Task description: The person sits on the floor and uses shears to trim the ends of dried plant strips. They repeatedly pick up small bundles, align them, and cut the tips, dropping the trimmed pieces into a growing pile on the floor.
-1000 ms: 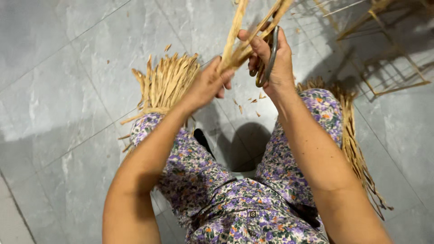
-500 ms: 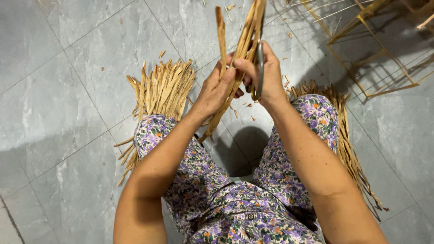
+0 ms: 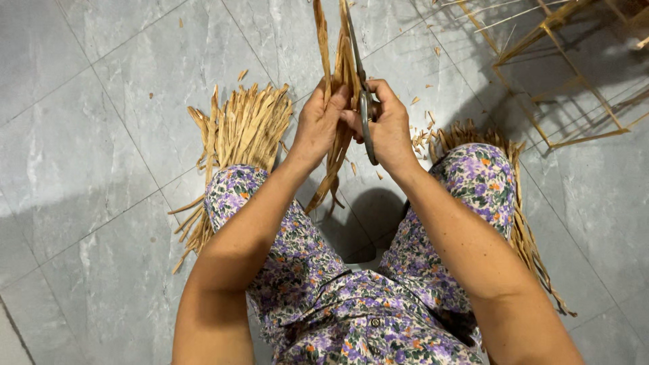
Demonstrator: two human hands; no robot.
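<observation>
My left hand [image 3: 318, 128] grips a small bunch of tan bamboo strips [image 3: 336, 67] that stands upright between my knees. My right hand [image 3: 389, 128] presses against the same bunch and holds a metal knife [image 3: 366, 118], its blade running up along the strips and its handle pointing down. The lower ends of the strips hang below both hands, over the floor between my legs. Both hands touch each other at the bunch.
A pile of bamboo strips [image 3: 240, 132] lies under my left knee, another pile [image 3: 520, 223] under my right knee. A bamboo stick frame [image 3: 561, 74] stands at the upper right. Small chips scatter over the grey tiled floor [image 3: 101, 135]. I wear floral trousers [image 3: 338, 290].
The bunch has swung from a rightward lean to upright. My hands have come closer together and lower in view, with the knife blade now along the strips.
</observation>
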